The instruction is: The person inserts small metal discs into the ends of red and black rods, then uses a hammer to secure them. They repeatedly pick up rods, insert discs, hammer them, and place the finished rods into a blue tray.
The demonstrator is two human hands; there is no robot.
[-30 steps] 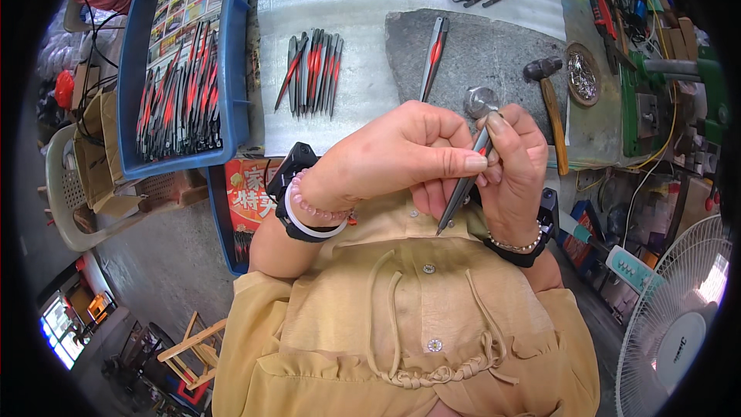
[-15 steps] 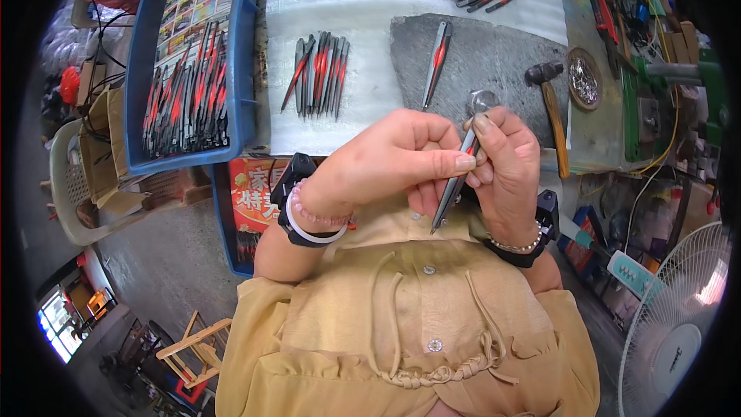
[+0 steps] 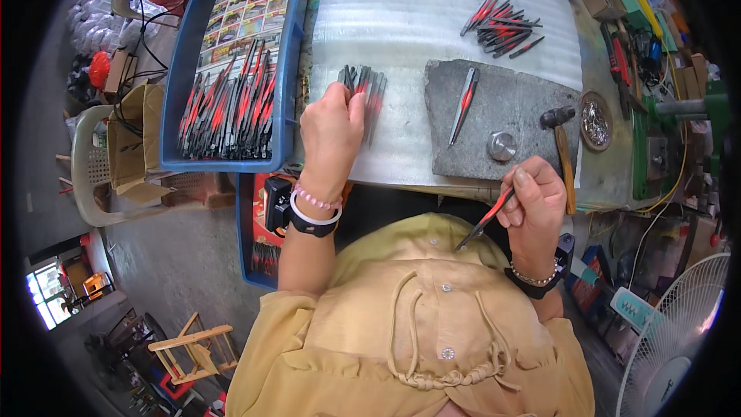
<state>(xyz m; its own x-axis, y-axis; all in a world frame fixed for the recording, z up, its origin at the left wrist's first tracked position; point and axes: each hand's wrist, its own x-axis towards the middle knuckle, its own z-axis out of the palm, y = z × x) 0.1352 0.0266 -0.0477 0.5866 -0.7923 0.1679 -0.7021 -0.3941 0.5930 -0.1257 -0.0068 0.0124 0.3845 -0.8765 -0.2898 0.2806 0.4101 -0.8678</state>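
Note:
My right hand (image 3: 534,197), above my lap, pinches slim black, grey and red tweezers (image 3: 494,215) with the point slanting down to the left. My left hand (image 3: 333,131) lies at the left side of a short row of similar tweezers (image 3: 376,100) on the white foam sheet. Its fingers are curled round dark tweezers (image 3: 346,76), whose top end sticks out; the rest is hidden by the hand. The row is blurred by motion. Another pair of tweezers (image 3: 465,106) lies on the grey stone slab (image 3: 451,158), near a round metal piece (image 3: 502,146).
A blue tray (image 3: 170,108) full of tweezers stands at the left. A loose pile of them (image 3: 505,27) lies on the foam sheet (image 3: 386,0) at the back. To the right are a hammer (image 3: 562,147), a round dish (image 3: 594,122) of small metal parts and a white fan (image 3: 679,340).
My left hand has left the tweezers in my right hand and moved left to the row. My right hand has lowered slightly, still holding its tweezers. The whole view has shifted.

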